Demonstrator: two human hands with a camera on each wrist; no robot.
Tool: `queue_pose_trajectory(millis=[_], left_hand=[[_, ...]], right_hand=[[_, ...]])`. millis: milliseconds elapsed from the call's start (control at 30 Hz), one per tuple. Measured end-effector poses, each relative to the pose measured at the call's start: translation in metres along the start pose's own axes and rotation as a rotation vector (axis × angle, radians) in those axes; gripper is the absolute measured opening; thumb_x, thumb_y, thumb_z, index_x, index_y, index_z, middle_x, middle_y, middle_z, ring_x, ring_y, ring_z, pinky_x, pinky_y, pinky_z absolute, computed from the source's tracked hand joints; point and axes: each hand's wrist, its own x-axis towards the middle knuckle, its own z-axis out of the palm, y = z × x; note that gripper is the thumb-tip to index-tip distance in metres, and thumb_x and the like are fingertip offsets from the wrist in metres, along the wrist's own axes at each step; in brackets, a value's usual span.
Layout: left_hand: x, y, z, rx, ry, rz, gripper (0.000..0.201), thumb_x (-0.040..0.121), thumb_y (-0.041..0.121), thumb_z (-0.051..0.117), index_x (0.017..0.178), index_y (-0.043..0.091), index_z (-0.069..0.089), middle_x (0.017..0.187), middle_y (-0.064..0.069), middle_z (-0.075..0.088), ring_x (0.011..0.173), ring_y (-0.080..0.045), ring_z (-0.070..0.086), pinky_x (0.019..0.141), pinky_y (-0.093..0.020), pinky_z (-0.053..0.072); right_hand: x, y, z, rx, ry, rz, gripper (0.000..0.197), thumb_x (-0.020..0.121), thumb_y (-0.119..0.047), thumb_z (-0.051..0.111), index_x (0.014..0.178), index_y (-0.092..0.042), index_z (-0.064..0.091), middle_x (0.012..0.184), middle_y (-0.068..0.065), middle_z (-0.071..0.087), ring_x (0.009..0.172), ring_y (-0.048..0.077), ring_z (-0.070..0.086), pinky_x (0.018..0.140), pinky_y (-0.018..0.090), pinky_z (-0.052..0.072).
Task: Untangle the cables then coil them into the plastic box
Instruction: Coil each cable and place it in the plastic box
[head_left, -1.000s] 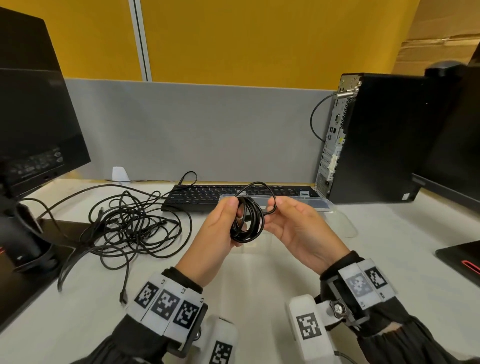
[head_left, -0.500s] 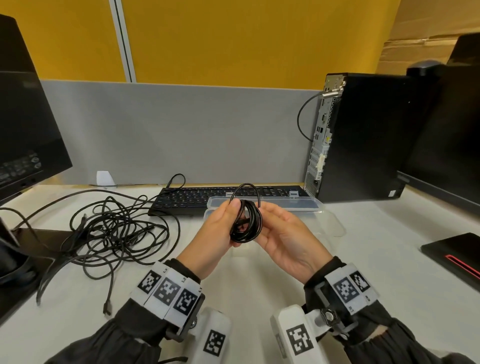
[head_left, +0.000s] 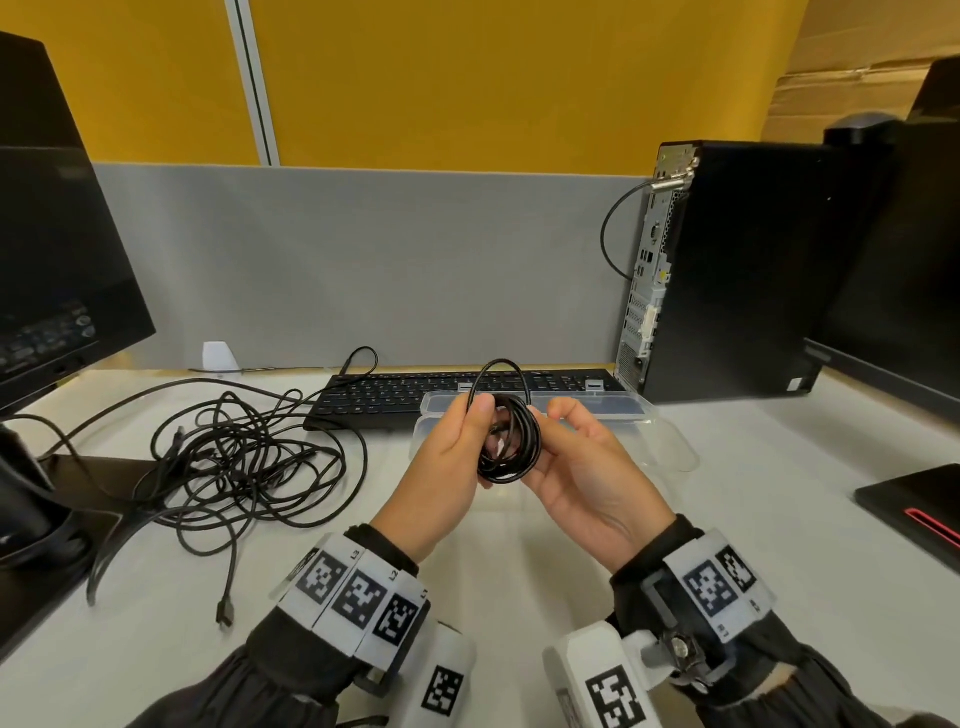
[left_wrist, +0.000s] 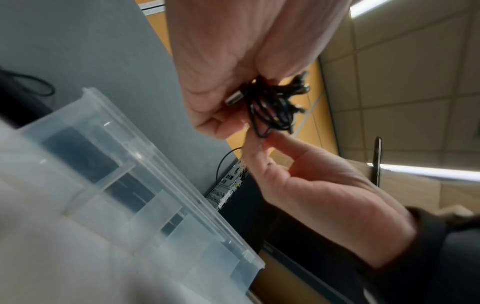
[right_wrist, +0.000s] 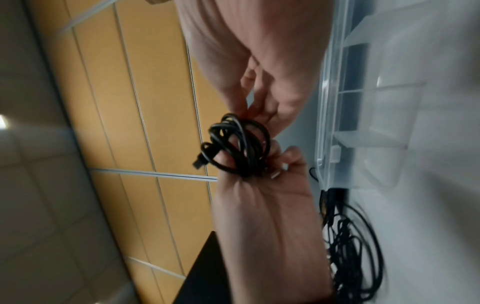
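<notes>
A small black coiled cable (head_left: 511, 441) is held upright between both hands above the desk, just in front of the clear plastic box (head_left: 670, 447). My left hand (head_left: 467, 431) grips the coil's left side with thumb and curled fingers. Fingertips of my right hand (head_left: 563, 428) pinch its right side. One loose loop arches above the coil. In the left wrist view the coil (left_wrist: 272, 107) shows a metal plug beside my palm. The right wrist view shows the coil (right_wrist: 241, 144) wrapped over the left hand's fingers. A tangled heap of black cables (head_left: 234, 457) lies at the left.
A black keyboard (head_left: 395, 395) lies behind the box, a PC tower (head_left: 727, 270) stands at back right. A monitor (head_left: 47, 249) and its stand sit at the left, another dark device (head_left: 914, 499) at the right. The box lid (head_left: 571, 402) lies open towards the keyboard.
The loose loop above the coil has shrunk and drawn closer to it, and my right hand has closed in on the coil's right side. The hands stay above the box's front edge.
</notes>
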Motion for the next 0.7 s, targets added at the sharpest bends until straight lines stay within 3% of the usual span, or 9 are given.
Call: queue_pose_trajectory(millis=[167,233,300,367,467,567,700], left_hand=[[0.002,0.001,-0.003,0.041,0.041,-0.038,0.028,0.099,0.032,0.033,0.089,0.019,0.055,0.069,0.011,0.053,0.058,0.001,0.048,0.059,-0.02,0.037],[0.002,0.002,-0.004,0.099,0.063,-0.054,0.027,0.1,0.033,0.032,0.089,0.021,0.054,0.076,0.011,0.055,0.068,0.001,0.051,0.062,-0.019,0.038],[0.002,0.003,-0.005,0.172,0.076,-0.037,0.028,0.1,0.033,0.031,0.089,0.021,0.053,0.077,0.01,0.053,0.068,0.0,0.049,0.061,-0.019,0.037],[0.002,0.002,-0.006,0.28,0.079,0.01,0.032,0.1,0.034,0.03,0.092,0.014,0.053,0.078,0.003,0.054,0.069,-0.007,0.051,0.062,-0.025,0.041],[0.003,0.002,-0.004,0.371,0.078,0.01,0.037,0.1,0.034,0.029,0.099,0.005,0.051,0.087,-0.01,0.057,0.082,-0.025,0.056,0.074,-0.04,0.046],[0.004,0.006,-0.002,0.363,0.057,0.012,0.028,0.1,0.032,0.03,0.087,0.013,0.047,0.079,-0.002,0.052,0.076,-0.019,0.052,0.072,-0.041,0.046],[0.008,0.009,-0.003,0.411,0.064,0.09,0.028,0.1,0.025,0.031,0.073,0.02,0.034,0.069,0.003,0.043,0.061,-0.01,0.04,0.056,-0.025,0.035]], right_hand=[[-0.005,-0.002,0.006,0.014,-0.108,0.066,0.006,0.093,-0.007,0.05,0.096,-0.012,0.051,0.087,0.015,0.067,0.074,0.022,0.066,0.067,0.031,0.058],[-0.008,-0.005,0.007,-0.056,-0.203,0.068,0.017,0.085,-0.016,0.061,0.101,-0.014,0.054,0.097,0.015,0.066,0.085,0.023,0.065,0.076,0.032,0.056],[-0.011,-0.007,0.008,-0.149,-0.28,0.055,0.037,0.073,-0.002,0.073,0.103,-0.015,0.056,0.093,0.01,0.066,0.086,0.021,0.064,0.078,0.029,0.055],[-0.011,-0.005,0.009,-0.241,-0.288,0.017,0.046,0.07,0.018,0.066,0.1,-0.016,0.058,0.081,0.005,0.064,0.079,0.017,0.064,0.075,0.026,0.054],[-0.01,-0.002,0.012,-0.297,-0.224,0.001,0.048,0.072,0.029,0.054,0.092,-0.015,0.06,0.072,0.001,0.06,0.067,0.013,0.062,0.068,0.024,0.053],[-0.006,-0.003,0.013,-0.227,-0.188,0.008,0.042,0.074,0.026,0.053,0.085,-0.014,0.061,0.066,0.001,0.056,0.061,0.012,0.061,0.063,0.025,0.053],[-0.003,-0.008,0.016,-0.254,-0.161,-0.067,0.021,0.077,0.005,0.062,0.087,-0.013,0.068,0.078,0.006,0.063,0.071,0.015,0.062,0.068,0.026,0.053]])
